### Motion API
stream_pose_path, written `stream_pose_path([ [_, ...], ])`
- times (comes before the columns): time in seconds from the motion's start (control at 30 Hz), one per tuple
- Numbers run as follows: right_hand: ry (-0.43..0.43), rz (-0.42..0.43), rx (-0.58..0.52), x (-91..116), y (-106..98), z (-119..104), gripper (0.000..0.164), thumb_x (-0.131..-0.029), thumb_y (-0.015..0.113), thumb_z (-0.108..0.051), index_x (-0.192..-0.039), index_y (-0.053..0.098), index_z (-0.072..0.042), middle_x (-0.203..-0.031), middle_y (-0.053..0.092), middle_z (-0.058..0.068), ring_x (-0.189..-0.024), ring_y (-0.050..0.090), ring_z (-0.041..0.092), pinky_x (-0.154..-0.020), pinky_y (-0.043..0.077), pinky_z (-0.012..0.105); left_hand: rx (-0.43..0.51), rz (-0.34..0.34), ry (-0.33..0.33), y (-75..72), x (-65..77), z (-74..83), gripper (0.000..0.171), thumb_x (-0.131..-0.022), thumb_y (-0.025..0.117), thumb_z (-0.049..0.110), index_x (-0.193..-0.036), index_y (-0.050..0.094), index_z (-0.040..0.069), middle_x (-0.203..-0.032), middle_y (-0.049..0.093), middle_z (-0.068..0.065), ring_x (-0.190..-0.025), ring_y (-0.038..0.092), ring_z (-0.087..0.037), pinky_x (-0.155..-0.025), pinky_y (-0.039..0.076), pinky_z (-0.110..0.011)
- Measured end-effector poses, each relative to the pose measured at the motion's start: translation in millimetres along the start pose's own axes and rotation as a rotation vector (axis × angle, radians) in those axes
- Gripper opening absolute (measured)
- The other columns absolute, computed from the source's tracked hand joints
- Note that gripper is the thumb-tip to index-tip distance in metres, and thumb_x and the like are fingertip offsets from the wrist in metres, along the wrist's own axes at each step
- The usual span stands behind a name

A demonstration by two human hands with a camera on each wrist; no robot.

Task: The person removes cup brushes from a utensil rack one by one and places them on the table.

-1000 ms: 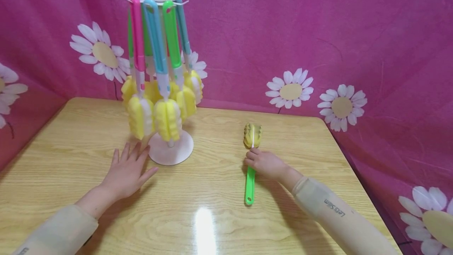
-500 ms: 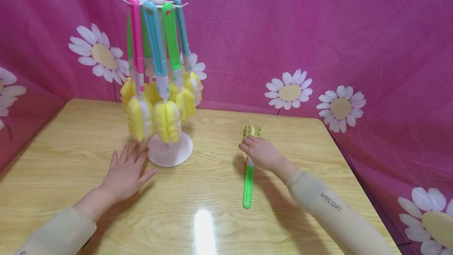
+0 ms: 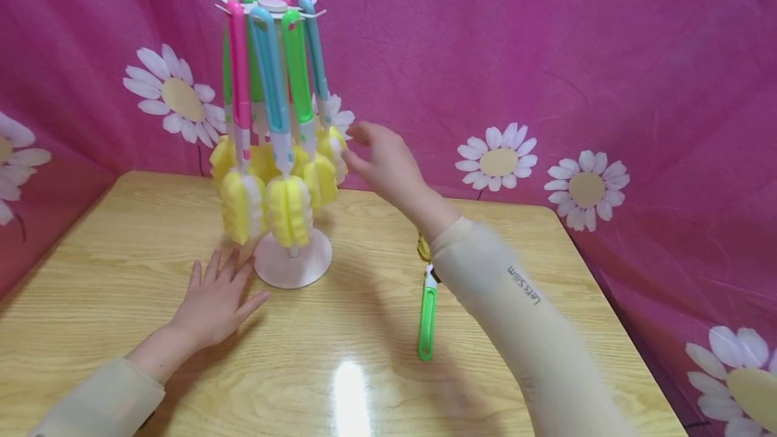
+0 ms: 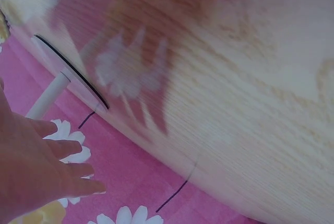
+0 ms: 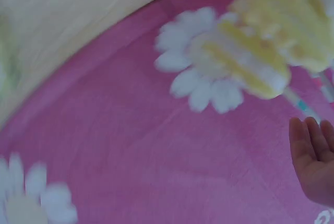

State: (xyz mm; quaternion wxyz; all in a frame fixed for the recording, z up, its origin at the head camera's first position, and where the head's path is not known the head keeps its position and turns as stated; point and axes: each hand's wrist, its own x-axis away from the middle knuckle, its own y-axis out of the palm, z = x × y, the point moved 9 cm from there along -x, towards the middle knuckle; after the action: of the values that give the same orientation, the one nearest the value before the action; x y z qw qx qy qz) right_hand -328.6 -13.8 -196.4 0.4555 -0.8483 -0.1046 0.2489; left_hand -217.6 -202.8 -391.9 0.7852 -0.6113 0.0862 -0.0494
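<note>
A white round stand [image 3: 293, 275] holds several sponge brushes by their handles: pink [image 3: 239, 69], blue [image 3: 271, 79] and green [image 3: 297, 66], yellow sponge heads downward. My right hand [image 3: 385, 160], fingers loosely bent, is at the stand's right side, fingertips right by the sponge head of a second blue brush [image 3: 313, 52]. In the right wrist view that hand [image 5: 315, 166] appears below a yellow-and-white sponge [image 5: 253, 59]. My left hand [image 3: 212, 305] is spread flat over the table beside the stand's base. A green-handled sponge brush [image 3: 427, 322] lies on the table, its darkened head partly hidden by my right forearm.
The wooden table [image 3: 522, 241] ends at a pink cloth [image 3: 413, 52] with white daisies, which hangs behind and at both sides. A bright light reflection [image 3: 352, 396] shows near the front of the tabletop.
My right hand has left the green-handled brush on the table and moved up and left to the hanging brushes. The left hand has stayed in place.
</note>
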Motion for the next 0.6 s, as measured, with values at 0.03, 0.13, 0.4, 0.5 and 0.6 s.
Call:
stream_pose_path([
  [0.03,0.013,0.001,-0.064,-3.0,1.9,-3.6,0.038,-0.09,0.06,-0.022,-0.123,0.056,-0.004,-0.122,0.062,0.011,-0.115,0.057,0.024,-0.099,0.044,0.034,0.0,0.0,0.001,-0.2,-0.3,0.5,0.071,-0.094,0.043,0.051,-0.14,0.037,-0.003,-0.146,0.026,-0.034,-0.134,0.015,-0.058,-0.102,0.011,-0.073],
  [0.13,0.041,0.005,-0.218,-10.4,9.7,-13.0,0.042,-0.09,0.061,-0.021,-0.127,0.053,-0.004,-0.123,0.061,0.012,-0.114,0.057,0.023,-0.098,0.045,0.031,0.003,0.003,0.009,-0.6,-1.1,2.3,0.07,-0.094,0.044,0.05,-0.14,0.037,-0.002,-0.146,0.026,-0.034,-0.133,0.015,-0.058,-0.102,0.011,-0.073],
  [0.4,0.039,0.041,-0.239,-20.0,18.6,-32.6,0.04,-0.087,0.064,-0.022,-0.124,0.056,-0.007,-0.107,0.067,0.01,-0.103,0.061,0.019,-0.088,0.049,0.025,0.016,0.025,0.02,-0.7,-0.2,4.8,0.068,-0.094,0.045,0.048,-0.14,0.038,-0.001,-0.145,0.028,-0.034,-0.133,0.017,-0.058,-0.101,0.012,-0.074],
  [0.5,0.034,0.041,-0.246,-19.7,20.9,-36.6,0.038,-0.087,0.065,-0.022,-0.121,0.057,-0.007,-0.101,0.068,0.009,-0.098,0.062,0.017,-0.082,0.05,0.023,0.017,0.022,0.016,0.3,1.0,4.3,0.068,-0.094,0.045,0.049,-0.14,0.038,-0.001,-0.145,0.028,-0.034,-0.133,0.016,-0.058,-0.102,0.011,-0.074],
  [0.6,0.031,0.053,-0.245,-19.5,20.5,-38.6,0.035,-0.087,0.066,-0.021,-0.118,0.058,-0.007,-0.098,0.069,0.009,-0.093,0.064,0.017,-0.079,0.051,0.021,0.019,0.02,0.014,0.1,1.7,4.3,0.068,-0.094,0.045,0.049,-0.14,0.038,-0.001,-0.145,0.028,-0.034,-0.133,0.016,-0.058,-0.102,0.011,-0.074],
])
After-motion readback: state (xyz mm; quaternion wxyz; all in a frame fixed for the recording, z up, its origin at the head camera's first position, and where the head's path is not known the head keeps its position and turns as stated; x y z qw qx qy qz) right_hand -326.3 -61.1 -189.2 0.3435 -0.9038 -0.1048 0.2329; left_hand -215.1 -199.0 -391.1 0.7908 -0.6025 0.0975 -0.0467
